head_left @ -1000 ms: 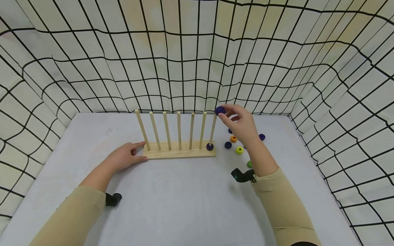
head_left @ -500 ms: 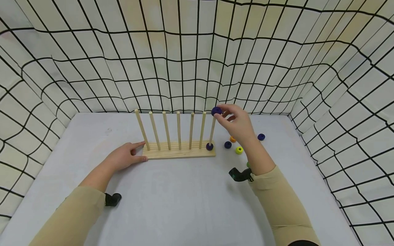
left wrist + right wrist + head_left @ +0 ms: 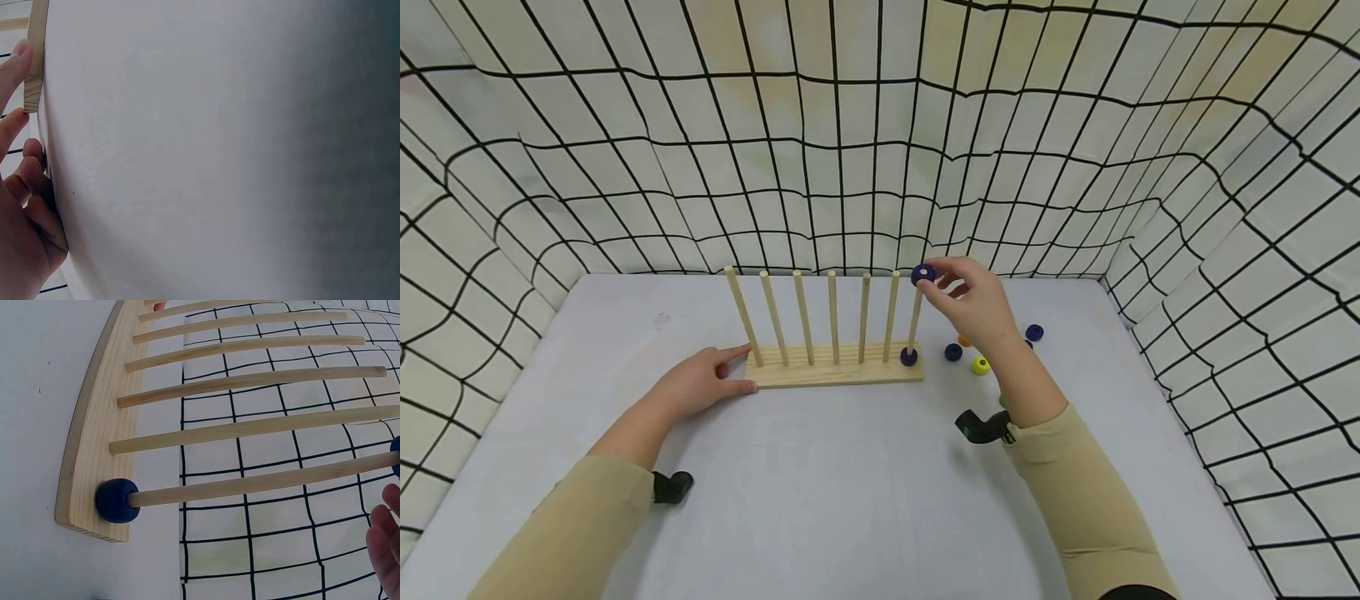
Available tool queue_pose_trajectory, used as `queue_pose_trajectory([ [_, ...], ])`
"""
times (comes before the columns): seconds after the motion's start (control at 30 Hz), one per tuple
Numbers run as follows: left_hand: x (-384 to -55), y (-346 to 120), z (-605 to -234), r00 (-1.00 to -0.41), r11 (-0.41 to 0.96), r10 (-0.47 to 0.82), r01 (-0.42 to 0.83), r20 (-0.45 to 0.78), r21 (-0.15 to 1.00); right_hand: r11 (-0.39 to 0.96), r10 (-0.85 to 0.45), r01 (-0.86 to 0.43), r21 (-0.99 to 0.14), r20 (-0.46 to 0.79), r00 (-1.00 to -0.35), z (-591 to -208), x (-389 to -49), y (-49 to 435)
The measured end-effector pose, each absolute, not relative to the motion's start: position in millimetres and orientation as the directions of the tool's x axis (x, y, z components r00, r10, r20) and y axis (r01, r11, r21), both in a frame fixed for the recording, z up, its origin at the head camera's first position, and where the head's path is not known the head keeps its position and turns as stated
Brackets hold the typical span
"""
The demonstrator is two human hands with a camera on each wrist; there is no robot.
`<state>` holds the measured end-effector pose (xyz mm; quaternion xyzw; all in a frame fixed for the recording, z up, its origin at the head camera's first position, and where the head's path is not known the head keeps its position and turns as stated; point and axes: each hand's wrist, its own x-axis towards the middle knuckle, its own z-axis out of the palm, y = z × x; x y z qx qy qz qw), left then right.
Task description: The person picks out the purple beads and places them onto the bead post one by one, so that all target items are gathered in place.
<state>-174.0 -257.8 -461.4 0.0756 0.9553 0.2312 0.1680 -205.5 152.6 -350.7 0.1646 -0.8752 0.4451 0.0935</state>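
A wooden peg board [image 3: 835, 375] with a row of upright pegs stands on the white table. My left hand [image 3: 696, 385] holds its left end between thumb and index finger; in the left wrist view the thumb [image 3: 20, 53] lies against the board's edge. My right hand [image 3: 977, 300] pinches a dark blue bead [image 3: 923, 274] at the top of the rightmost peg [image 3: 915, 321], whose pale tip shows in the bead's hole. Around the foot of that same peg sits another blue bead [image 3: 117, 500]. The right wrist view catches the pinched bead [image 3: 396, 455] only at its edge.
Loose beads lie right of the board, partly behind the right forearm: a blue one [image 3: 953, 352], a yellow one [image 3: 981, 365], an orange one [image 3: 964, 341] and another blue one [image 3: 1034, 332]. Black netting [image 3: 842, 150] rises behind the table and along both sides.
My right hand has moved slightly left and brought the blue bead onto the rightmost peg's tip. The left hand stays at the board's end.
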Motion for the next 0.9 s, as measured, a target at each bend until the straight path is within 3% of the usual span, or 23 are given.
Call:
queue_pose_trajectory([
  [0.9,-175.7,-258.9,-464.6,-0.933,0.882,0.228,0.077,-0.279,0.464,0.558,-0.210,-0.376,-0.740,0.312,-0.926,-348.2,-204.3,153.8],
])
